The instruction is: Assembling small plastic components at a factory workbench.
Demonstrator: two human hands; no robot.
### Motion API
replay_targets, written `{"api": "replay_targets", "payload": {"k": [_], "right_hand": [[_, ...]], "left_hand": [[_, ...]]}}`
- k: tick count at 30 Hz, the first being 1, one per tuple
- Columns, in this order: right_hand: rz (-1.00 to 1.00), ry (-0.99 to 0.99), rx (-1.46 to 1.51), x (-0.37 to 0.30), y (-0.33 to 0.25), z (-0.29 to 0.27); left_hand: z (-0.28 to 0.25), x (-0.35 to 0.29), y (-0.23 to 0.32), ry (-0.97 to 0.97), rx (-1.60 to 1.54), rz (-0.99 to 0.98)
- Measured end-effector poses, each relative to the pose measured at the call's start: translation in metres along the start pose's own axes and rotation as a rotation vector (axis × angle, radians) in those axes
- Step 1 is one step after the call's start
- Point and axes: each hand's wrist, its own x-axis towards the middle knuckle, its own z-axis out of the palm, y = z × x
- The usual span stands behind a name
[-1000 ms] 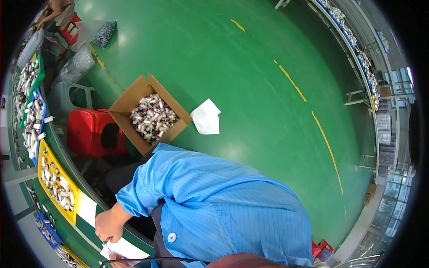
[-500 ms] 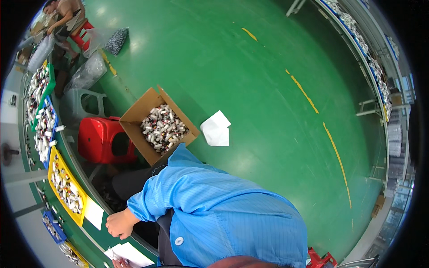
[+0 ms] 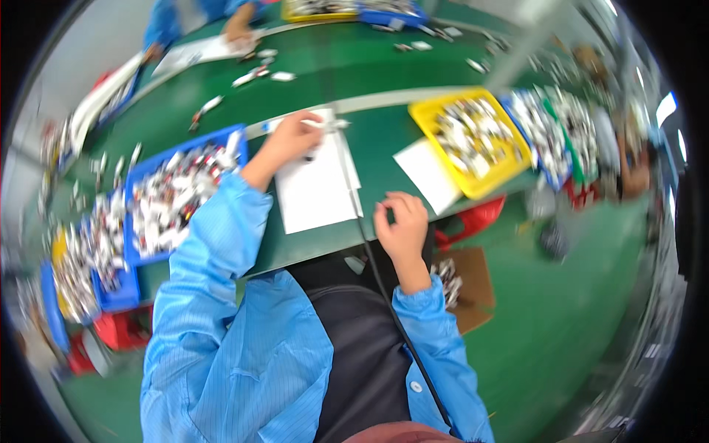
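Right hand (image 3: 405,230) hangs loosely curled, empty, thumb apart, by the green counter's (image 3: 384,140) near edge. Farther in, there's a flat white paper sheet (image 3: 314,196). Beyond, bent-fingered left hand (image 3: 294,139) is at a small white cylindrical piece (image 3: 337,124); too blurry to tell if it's pinching. Probably light, stiff, kinda slippery; I'd grab mid-body.

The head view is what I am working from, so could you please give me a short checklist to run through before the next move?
1. Right hand free: ok, nothing shows in it.
2. Left hand holding something securely: cannot tell, motion blur hides the contact.
3. Central white sheet on the green table: ok.
4. Black cable clear of that sheet: not ok, in this view it crosses the right edge.
5. Blue tray and yellow tray filled: ok, both hold many small pieces.
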Motion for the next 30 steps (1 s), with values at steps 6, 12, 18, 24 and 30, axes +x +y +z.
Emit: {"api": "replay_targets", "payload": {"k": [6, 12, 18, 24, 30], "right_hand": [[-0.019, -0.211, -0.044, 0.043, -0.015, 0.016], [0.131, -0.388, 0.229, 0.135, -0.037, 0.09], [0.12, -0.442, 0.332, 0.161, 0.002, 0.156], [0.08, -0.361, 0.452, 0.162, -0.001, 0.145], [0.049, -0.353, 0.497, 0.166, -0.004, 0.145]], "left_hand": [[0.001, -0.011, 0.033, 0.124, 0.115, -0.054], [0.006, -0.022, 0.062, 0.249, 0.004, 0.091], [-0.017, -0.028, 0.092, 0.328, -0.083, 0.097], [-0.069, -0.005, 0.094, 0.308, 0.241, 0.029], [-0.219, 0.04, 0.034, 0.563, 0.559, -0.229]]}}
